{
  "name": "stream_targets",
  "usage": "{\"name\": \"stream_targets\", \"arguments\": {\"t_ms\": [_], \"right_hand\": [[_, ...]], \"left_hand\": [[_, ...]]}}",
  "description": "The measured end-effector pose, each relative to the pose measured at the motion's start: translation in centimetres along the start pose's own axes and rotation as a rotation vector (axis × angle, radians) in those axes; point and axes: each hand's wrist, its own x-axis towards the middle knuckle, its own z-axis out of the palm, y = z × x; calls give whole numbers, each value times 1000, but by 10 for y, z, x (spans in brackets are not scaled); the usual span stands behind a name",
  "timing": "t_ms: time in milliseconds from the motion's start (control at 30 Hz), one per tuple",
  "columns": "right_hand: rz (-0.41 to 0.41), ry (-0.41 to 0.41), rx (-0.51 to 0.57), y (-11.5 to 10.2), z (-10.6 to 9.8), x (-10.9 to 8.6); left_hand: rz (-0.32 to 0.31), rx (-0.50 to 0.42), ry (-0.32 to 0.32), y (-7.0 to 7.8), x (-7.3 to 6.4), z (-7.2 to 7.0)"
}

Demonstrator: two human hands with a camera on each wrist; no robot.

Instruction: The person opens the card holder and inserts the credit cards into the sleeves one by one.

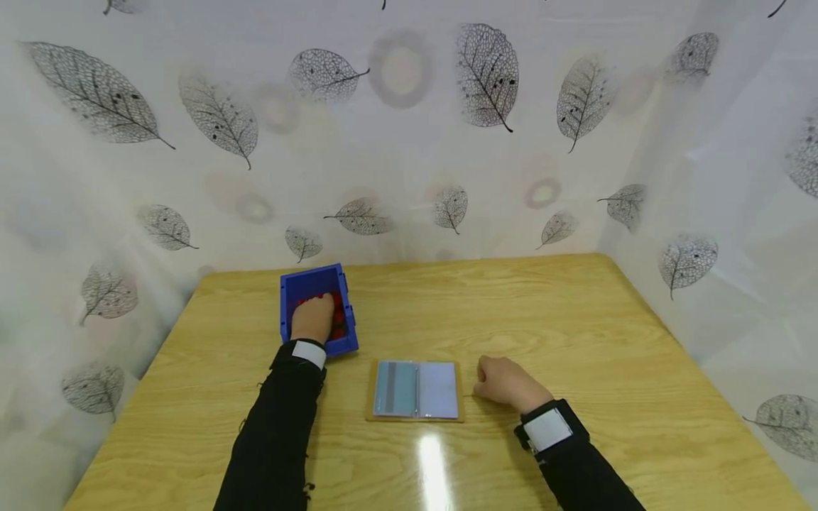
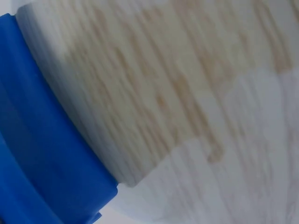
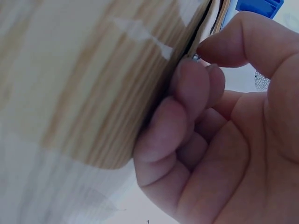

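Blue bin holds red items and left hand, grip can't be told; right hand pinches what looks like a shiny bit beside open booklet, best held light and steady.

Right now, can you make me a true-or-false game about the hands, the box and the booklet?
1. The left hand reaches into the box. True.

2. The booklet lies open. True.

3. The box stands to the right of the booklet. False: in the head view, it stands to the left and farther back.

4. The right hand pinches a tiny shiny thing. True.

5. Everything you can see in the box is green. False: red things show in it.
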Motion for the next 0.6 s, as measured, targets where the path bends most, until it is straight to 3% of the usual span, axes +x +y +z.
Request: {"name": "stream_targets", "arguments": {"t_ms": [100, 200, 333, 400, 467, 600], "right_hand": [[0, 2, -2, 1, -1, 0], [-8, -10, 1, 1, -1, 0], [-24, -40, 6, 0, -7, -1], [-26, -39, 5, -2, -10, -3], [-31, -14, -17, -6, -13, -5], [-76, 74, -104, -21, -11, -9]], "left_hand": [[-96, -67, 51, 0, 0, -10], [-223, -232, 146, -2, 1, -29], [-392, -587, 315, 5, 3, -61], [-449, -790, 343, 14, 3, -78], [-482, -1004, 287, 26, -2, -95], [-470, -1267, 43, 51, -21, -112]]}}
